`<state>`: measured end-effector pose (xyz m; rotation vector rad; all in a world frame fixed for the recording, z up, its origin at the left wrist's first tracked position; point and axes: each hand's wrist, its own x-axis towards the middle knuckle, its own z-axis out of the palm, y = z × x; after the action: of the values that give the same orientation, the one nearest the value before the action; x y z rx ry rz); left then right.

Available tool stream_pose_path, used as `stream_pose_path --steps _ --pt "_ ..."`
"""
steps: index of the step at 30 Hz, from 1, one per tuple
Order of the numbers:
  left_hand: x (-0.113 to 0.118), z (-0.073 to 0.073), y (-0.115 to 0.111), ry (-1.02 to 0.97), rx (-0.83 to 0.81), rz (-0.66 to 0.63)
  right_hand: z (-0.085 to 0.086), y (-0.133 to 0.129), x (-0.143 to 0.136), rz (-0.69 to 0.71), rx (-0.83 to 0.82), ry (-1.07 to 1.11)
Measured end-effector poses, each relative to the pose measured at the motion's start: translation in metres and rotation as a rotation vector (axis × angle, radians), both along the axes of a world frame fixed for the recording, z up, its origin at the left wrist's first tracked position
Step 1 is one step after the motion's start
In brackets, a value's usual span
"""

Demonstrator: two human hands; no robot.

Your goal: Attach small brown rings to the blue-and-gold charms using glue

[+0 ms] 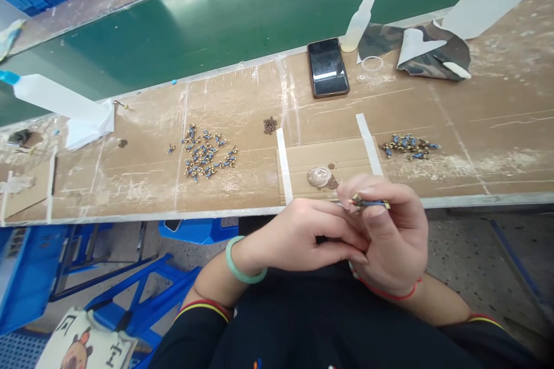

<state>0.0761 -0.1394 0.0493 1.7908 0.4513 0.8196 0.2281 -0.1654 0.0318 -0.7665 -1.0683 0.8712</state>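
Note:
Between the thumb and fingers of my right hand (pixel 396 230) is a small blue-and-gold metal piece (pixel 371 203), like a tiny figurine or charm. My left hand (pixel 315 236) is closed and touches the right palm, its fingertips partly hidden, so what they pinch, if anything, does not show. Just beyond the hands, a small clear round dish (pixel 319 176) sits on a cardboard pad (pixel 303 155), with wet brown spots beside it. Similar blue-and-gold pieces lie in a loose pile (pixel 203 153) on the left and a smaller pile (pixel 409 146) on the right.
A heap of small brown rings (pixel 270 125) lies mid-table. Along the back are a phone (pixel 328 68), a nozzle bottle (pixel 361 17) and camouflage cloth (pixel 433 57). A white bottle (pixel 56 95) leans at left. Blue stools (pixel 160 282) stand below the table's front edge.

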Motion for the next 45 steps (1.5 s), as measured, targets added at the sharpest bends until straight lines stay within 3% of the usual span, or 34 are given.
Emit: stream_pose_path --steps 5,9,12,15,20,23,25,27,29,32,34,36,40,45 --pt "-0.001 -0.003 0.013 -0.046 -0.203 -0.063 0.001 0.001 -0.003 0.099 -0.096 0.059" --pt "0.002 -0.023 0.013 -0.282 -0.682 -0.106 0.001 0.009 -0.005 0.085 -0.198 0.161" --pt "0.009 -0.037 0.006 -0.481 -0.96 -0.012 0.003 0.016 -0.008 0.016 -0.2 0.191" --pt "0.02 -0.04 0.001 -0.54 -1.042 0.12 0.002 0.022 -0.014 -0.005 -0.229 0.174" --pt "0.018 -0.023 0.009 -0.547 -0.979 0.152 -0.009 0.028 -0.016 0.02 -0.232 0.218" --pt "-0.018 -0.015 0.013 -0.51 -0.804 0.189 -0.013 0.029 -0.004 -0.01 -0.23 0.241" --pt "-0.051 -0.016 0.003 -0.434 -0.616 0.254 -0.009 0.028 0.009 -0.065 -0.214 0.258" --pt "-0.078 -0.026 -0.017 -0.187 -0.43 0.277 -0.003 0.026 0.024 -0.103 -0.232 0.247" --pt "-0.091 -0.044 -0.043 0.232 -0.294 0.26 0.002 0.022 0.037 -0.126 -0.258 0.163" --pt "-0.08 -0.08 -0.071 0.763 -0.116 0.389 -0.001 0.013 0.048 -0.165 -0.224 0.018" --pt "-0.062 -0.102 -0.075 1.068 -0.05 0.504 -0.008 0.006 0.05 -0.176 -0.197 -0.013" --pt "-0.043 -0.119 -0.067 1.249 -0.028 0.532 -0.014 -0.003 0.049 -0.182 -0.221 -0.053" --pt "-0.015 -0.135 -0.043 1.319 -0.016 0.481 -0.019 -0.018 0.052 -0.201 -0.284 -0.115" --pt "0.002 -0.131 -0.031 1.299 -0.038 0.486 -0.018 -0.022 0.063 -0.229 -0.245 -0.091"
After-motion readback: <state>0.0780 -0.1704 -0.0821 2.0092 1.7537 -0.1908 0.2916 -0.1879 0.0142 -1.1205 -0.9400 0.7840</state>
